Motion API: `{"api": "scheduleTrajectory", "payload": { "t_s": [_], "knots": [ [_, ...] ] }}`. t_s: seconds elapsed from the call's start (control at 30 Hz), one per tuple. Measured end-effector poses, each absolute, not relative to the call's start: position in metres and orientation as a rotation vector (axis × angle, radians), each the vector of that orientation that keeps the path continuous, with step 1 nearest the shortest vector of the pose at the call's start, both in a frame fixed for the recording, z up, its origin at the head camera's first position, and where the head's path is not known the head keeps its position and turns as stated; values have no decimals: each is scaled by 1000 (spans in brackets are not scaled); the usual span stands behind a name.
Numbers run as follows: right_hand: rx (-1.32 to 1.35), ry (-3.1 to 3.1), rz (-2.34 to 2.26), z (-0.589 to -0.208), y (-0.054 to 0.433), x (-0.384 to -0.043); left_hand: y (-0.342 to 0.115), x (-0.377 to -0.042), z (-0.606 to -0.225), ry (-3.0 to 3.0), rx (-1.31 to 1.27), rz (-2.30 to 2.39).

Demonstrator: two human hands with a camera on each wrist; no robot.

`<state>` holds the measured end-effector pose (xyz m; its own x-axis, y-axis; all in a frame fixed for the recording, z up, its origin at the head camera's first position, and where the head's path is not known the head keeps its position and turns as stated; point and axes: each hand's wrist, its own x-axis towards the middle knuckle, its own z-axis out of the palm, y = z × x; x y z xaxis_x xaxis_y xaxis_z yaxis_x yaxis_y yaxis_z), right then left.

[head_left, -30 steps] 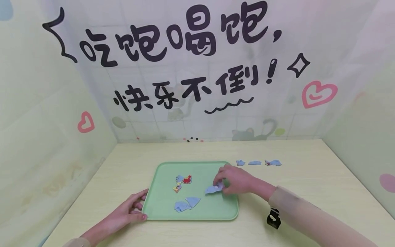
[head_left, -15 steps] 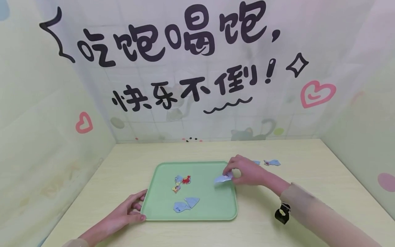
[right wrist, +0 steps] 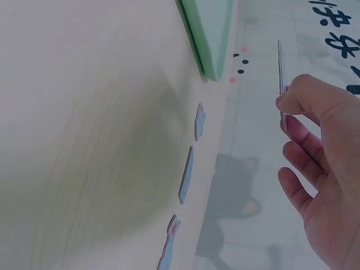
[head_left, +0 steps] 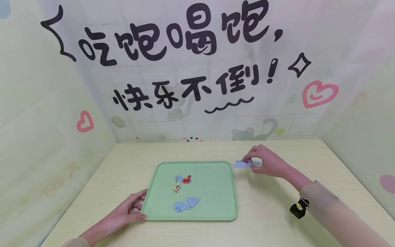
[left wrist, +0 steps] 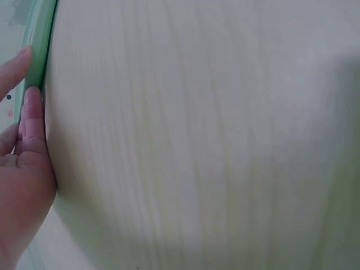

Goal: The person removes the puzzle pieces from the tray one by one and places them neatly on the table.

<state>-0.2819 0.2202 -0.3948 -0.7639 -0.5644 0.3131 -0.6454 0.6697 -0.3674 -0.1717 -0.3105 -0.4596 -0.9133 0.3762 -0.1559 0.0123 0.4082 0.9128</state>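
Note:
In the head view, my right hand (head_left: 267, 164) pinches a light-blue puzzle piece (head_left: 240, 164) just beyond the right back corner of the green tray (head_left: 213, 215). The right wrist view shows the held puzzle piece (right wrist: 280, 64) edge-on between thumb and fingers, raised off the table. My left hand (head_left: 128, 208) holds the tray's left edge near its front corner. In the left wrist view, thumb and fingertips touch the green rim (left wrist: 42, 45). On the tray lie a small blue, red and yellow cluster (head_left: 182, 180) and two blue pieces (head_left: 186, 203) side by side.
Three more blue pieces lie in a row on the table behind my right hand, one of them a narrow strip (right wrist: 186, 175). The hand partly hides that row in the head view. A printed cloth wall (head_left: 185, 127) rises along the table's back edge.
My right hand has lifted the blue piece from over the tray's right side and carried it right and back, past the tray's edge. The left hand stays on the tray.

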Motion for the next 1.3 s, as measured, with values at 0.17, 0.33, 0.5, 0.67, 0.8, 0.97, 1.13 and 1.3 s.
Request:
{"api": "scheduleTrajectory", "payload": {
  "t_s": [0.17,0.33,0.5,0.67,0.8,0.97,1.13,1.3],
  "knots": [
    [943,-2692,680,-396,236,-284,-311,-171,-460,2334,339,1506],
    [916,-2680,658,-395,249,-286,-311,-171,-459,2326,345,1508],
    [900,-2669,634,-393,260,-288,-311,-172,-459,2322,351,1510],
    [894,-2633,637,-392,273,-290,-311,-172,-459,2321,336,1510],
    [896,-2563,622,-395,285,-293,-311,-172,-459,2326,327,1510],
    [893,-2492,596,-401,304,-297,-311,-172,-459,2328,325,1509],
    [855,-2488,575,-408,322,-299,-311,-172,-459,2337,330,1500],
    [801,-2537,574,-414,337,-300,-311,-172,-459,2351,340,1488]
  ]
}}
